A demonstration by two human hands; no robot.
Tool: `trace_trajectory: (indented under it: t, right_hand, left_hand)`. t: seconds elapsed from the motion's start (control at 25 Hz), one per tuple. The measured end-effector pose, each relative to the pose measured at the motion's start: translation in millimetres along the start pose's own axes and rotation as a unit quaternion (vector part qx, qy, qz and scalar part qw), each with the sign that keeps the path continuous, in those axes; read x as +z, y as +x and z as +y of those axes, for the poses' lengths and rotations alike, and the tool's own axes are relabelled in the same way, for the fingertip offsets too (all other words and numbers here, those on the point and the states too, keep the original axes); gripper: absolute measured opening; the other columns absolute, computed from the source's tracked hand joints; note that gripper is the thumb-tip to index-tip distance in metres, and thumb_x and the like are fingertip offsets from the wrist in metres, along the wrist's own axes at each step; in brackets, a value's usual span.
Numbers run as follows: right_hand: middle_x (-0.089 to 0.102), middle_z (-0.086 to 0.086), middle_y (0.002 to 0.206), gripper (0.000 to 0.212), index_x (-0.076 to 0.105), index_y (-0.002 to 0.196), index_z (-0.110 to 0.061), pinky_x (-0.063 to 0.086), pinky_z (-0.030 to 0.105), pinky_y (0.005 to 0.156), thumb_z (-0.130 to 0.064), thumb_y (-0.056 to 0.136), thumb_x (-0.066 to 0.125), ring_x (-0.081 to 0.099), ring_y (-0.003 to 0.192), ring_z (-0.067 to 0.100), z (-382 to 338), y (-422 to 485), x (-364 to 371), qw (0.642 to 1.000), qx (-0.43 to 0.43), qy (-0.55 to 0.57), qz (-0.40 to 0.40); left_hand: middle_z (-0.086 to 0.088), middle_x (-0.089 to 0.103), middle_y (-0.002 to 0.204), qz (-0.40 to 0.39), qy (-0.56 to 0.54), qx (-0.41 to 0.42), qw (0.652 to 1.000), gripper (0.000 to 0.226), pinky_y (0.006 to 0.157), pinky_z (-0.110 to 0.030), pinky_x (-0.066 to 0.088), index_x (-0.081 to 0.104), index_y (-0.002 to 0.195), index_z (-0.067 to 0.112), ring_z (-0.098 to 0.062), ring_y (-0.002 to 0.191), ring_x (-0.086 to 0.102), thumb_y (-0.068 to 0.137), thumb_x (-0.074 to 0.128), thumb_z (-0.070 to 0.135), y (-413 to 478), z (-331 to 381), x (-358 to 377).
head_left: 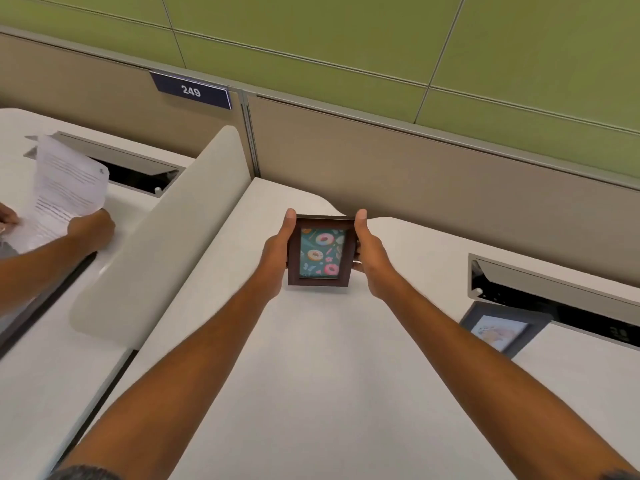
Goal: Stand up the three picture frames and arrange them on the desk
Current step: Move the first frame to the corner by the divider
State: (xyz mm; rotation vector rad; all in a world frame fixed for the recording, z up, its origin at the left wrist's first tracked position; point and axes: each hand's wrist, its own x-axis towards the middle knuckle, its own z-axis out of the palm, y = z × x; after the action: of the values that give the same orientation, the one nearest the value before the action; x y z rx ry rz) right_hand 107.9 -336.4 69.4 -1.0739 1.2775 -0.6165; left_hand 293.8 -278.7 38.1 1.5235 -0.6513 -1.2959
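Worktop (pixel 311 375): white, smooth, bounded at the rear by a tan partition panel (pixel 415 168). Rear edge has a curved notch by the corner. Right rear: recessed cable trough (pixel 554 299) with its grey flap raised. Lying on the surface just in front of that trough: one grey picture frame (pixel 502 329), tilted, print facing up. Left side: a rounded off-white divider screen (pixel 156 244) separates it from the neighbouring white desk (pixel 41 358).

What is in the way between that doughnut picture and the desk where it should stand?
Nothing visible. The brown wooden frame with the doughnut picture is held by both hands, left and right, over bare white desk. The grey frame sits off to the right, apart.
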Motion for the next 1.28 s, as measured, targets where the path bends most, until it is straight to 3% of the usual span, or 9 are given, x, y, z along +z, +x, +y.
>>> trace_trajectory:
  t: [0.24,0.32,0.44,0.6,0.76,0.88,1.04,1.28]
  right_hand:
    - [0.081,-0.004,0.115,0.071,0.072,0.125,-0.026,0.058,0.041,0.097,-0.083,0.097,0.039,0.075,0.107,0.015,-41,68,50,0.999,-0.005,-0.004,-0.044]
    - [0.082,-0.009,0.103,0.066,0.073,0.115,-0.03,0.059,0.037,0.089,-0.084,0.096,0.039,0.076,0.101,0.013,-50,93,65,0.998,-0.001,-0.011,-0.057]
    - [0.082,-0.016,0.085,0.064,0.071,0.107,-0.033,0.057,0.033,0.08,-0.085,0.095,0.036,0.075,0.095,0.009,-60,133,85,0.997,-0.001,-0.021,-0.072]
    - [0.081,-0.006,0.102,0.071,0.072,0.111,-0.03,0.057,0.043,0.094,-0.088,0.094,0.034,0.074,0.102,0.016,-68,178,106,0.996,0.003,-0.023,-0.091]
    - [0.079,-0.004,0.106,0.075,0.072,0.116,-0.028,0.054,0.048,0.105,-0.089,0.093,0.033,0.073,0.105,0.019,-74,214,117,0.994,0.006,-0.023,-0.102]
    - [0.078,-0.005,0.102,0.072,0.071,0.107,-0.032,0.053,0.048,0.106,-0.09,0.092,0.032,0.072,0.102,0.017,-77,234,122,0.995,0.008,-0.028,-0.097]
    - [0.079,-0.006,0.101,0.072,0.072,0.105,-0.033,0.052,0.048,0.106,-0.09,0.092,0.03,0.073,0.103,0.018,-82,248,130,0.994,0.006,-0.037,-0.105]
    - [0.082,-0.012,0.083,0.071,0.072,0.103,-0.032,0.055,0.045,0.099,-0.087,0.095,0.029,0.076,0.095,0.017,-84,256,137,0.994,0.005,-0.05,-0.1]
  left_hand:
    - [0.008,0.086,0.109,0.041,-0.024,0.018,0.999,0.071,0.084,-0.037,0.057,0.083,0.103,0.048,-0.01,0.096,0.083,0.07,0.052,0.103,59,37,-50]
    - [0.01,0.085,0.109,0.056,-0.038,0.022,0.997,0.071,0.083,-0.036,0.057,0.084,0.103,0.048,-0.008,0.096,0.083,0.068,0.055,0.102,80,44,-61]
    - [0.012,0.085,0.111,0.083,-0.05,0.028,0.995,0.088,0.084,-0.036,0.058,0.081,0.116,0.039,-0.007,0.096,0.083,0.062,0.057,0.103,111,53,-76]
    - [0.009,0.085,0.112,0.088,-0.046,0.025,0.995,0.081,0.095,-0.04,0.058,0.08,0.117,0.036,-0.011,0.1,0.083,0.075,0.049,0.098,147,59,-93]
    - [0.011,0.086,0.107,0.109,-0.043,0.025,0.993,0.072,0.085,-0.036,0.057,0.08,0.109,0.038,-0.008,0.093,0.083,0.081,0.045,0.094,177,63,-102]
    - [0.012,0.086,0.105,0.113,-0.044,0.024,0.992,0.071,0.08,-0.035,0.055,0.082,0.108,0.039,-0.007,0.09,0.083,0.084,0.042,0.093,193,64,-104]
    - [0.014,0.086,0.101,0.12,-0.051,0.029,0.991,0.063,0.076,-0.035,0.054,0.085,0.091,0.046,-0.006,0.086,0.083,0.09,0.039,0.089,205,63,-107]
    - [0.017,0.085,0.097,0.132,-0.047,0.026,0.99,0.065,0.067,-0.029,0.059,0.078,0.105,0.039,-0.006,0.086,0.084,0.09,0.04,0.089,210,66,-111]
